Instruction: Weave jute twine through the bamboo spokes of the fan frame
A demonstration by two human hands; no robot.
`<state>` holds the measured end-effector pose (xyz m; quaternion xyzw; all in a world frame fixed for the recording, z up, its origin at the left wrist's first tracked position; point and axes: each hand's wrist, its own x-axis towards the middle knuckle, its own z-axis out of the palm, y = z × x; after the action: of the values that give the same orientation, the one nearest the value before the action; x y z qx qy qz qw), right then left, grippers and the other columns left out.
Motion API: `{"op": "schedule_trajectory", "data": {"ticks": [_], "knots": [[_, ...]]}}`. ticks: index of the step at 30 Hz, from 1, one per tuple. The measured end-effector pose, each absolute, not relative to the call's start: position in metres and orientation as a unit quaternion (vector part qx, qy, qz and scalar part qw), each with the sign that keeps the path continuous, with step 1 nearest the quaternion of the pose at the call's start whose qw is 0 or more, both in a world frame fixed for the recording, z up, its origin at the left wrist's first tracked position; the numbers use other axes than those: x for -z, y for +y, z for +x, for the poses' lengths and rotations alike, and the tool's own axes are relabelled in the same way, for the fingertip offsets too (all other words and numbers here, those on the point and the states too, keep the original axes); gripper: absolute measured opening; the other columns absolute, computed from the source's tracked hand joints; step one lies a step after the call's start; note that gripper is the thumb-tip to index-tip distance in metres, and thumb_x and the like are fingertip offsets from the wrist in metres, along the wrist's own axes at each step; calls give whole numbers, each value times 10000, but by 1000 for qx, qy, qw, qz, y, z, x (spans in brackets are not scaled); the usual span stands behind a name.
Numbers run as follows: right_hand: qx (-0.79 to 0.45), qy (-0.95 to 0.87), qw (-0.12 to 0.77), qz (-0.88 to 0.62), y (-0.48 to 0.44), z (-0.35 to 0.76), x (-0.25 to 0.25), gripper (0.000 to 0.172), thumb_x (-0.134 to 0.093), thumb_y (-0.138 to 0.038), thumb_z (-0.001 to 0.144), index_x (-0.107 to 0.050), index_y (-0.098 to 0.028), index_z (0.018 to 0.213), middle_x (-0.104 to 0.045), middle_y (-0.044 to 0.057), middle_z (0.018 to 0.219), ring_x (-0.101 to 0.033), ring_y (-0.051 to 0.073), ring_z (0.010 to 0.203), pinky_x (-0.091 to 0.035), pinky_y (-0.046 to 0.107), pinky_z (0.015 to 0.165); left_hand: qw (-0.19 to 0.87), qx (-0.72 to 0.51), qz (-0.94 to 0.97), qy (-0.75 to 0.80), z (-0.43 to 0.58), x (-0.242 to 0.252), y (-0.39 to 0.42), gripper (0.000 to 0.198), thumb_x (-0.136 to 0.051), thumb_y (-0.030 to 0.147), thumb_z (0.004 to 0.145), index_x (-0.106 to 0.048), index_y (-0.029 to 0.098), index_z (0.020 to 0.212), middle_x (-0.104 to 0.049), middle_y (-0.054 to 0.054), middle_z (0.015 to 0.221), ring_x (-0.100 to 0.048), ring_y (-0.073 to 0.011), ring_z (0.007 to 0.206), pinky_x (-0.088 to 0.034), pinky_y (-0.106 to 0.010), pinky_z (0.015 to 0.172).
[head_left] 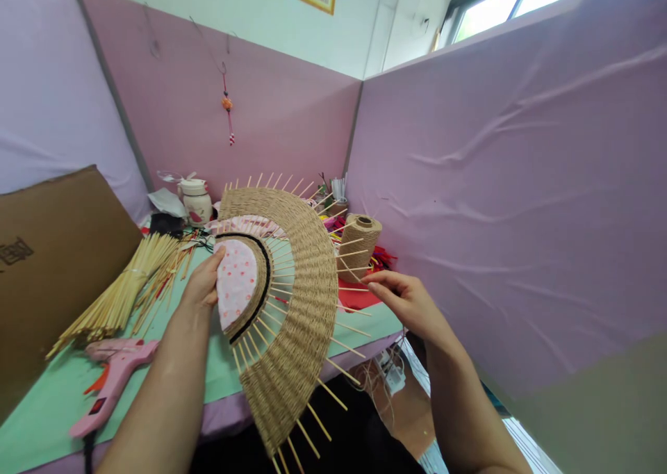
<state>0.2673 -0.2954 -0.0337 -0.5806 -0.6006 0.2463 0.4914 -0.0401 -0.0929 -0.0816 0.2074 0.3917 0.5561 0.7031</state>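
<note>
A half-round woven piece (pixel 313 272) of tan twine on thin wooden sticks is held up over the table's front edge. My left hand (pixel 204 279) grips its inner half-disc (pixel 238 272), which is covered in pink-dotted white fabric and edged with a black band. Bare stick ends fan out past the woven band's outer rim. To the right, my right hand (pixel 399 295) pinches a strand of twine (pixel 350 269) that runs to the rim among the stick tips. Behind the sticks stands a spool of twine (pixel 362 234), partly covered by them.
A pink glue gun (pixel 114 383) lies at the table's left front, below a bundle of sticks (pixel 119 290). A cardboard sheet (pixel 57 265) leans at left. A white jug (pixel 196 199) stands at the back. Purple cloth partitions (pixel 511 182) close in the table; cords (pixel 383 383) hang below.
</note>
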Motion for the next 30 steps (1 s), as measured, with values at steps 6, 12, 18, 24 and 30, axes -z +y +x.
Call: {"op": "schedule_trajectory", "data": {"ticks": [6, 12, 18, 24, 30], "knots": [[-419, -515, 558, -498, -271, 274, 63, 343, -623, -479, 777, -707, -162, 879, -333, -76, 469, -270, 67, 442, -249, 211, 439, 672, -579, 243, 392, -40, 80, -95, 230, -445, 165, 929, -653, 66, 938, -690, -51, 586, -692, -163, 553, -596, -262, 620], [-135, -697, 444, -547, -295, 261, 57, 260, -516, -326, 894, -681, -225, 1068, -688, 82, 1010, -610, 202, 917, -477, 363, 834, 629, -623, 241, 397, -39, 81, -93, 188, -460, 126, 925, -621, 45, 975, -706, -32, 623, -707, -155, 653, -591, -250, 677], [15, -724, 382, -574, -308, 259, 49, 230, -429, -250, 947, -637, -208, 1035, -651, 90, 931, -606, 194, 862, -466, 317, 769, 604, -649, 240, 395, -40, 79, -94, 135, -474, 104, 918, -598, 49, 913, -697, -18, 615, -706, -153, 739, -580, -233, 709], [66, -677, 428, -595, -306, 255, 58, 202, -462, -262, 934, -639, -208, 1016, -672, 88, 932, -622, 205, 861, -473, 330, 777, 598, -654, 253, 388, -41, 79, -94, 178, -454, 104, 926, -572, 81, 794, -655, 5, 540, -704, -158, 761, -583, -248, 714], [44, -649, 459, -605, -307, 253, 63, 213, -480, -253, 922, -661, -213, 1026, -692, 82, 970, -635, 206, 894, -476, 331, 810, 593, -658, 268, 379, -40, 78, -96, 215, -431, 100, 934, -570, 90, 770, -626, 22, 491, -701, -135, 706, -576, -233, 731]]}}
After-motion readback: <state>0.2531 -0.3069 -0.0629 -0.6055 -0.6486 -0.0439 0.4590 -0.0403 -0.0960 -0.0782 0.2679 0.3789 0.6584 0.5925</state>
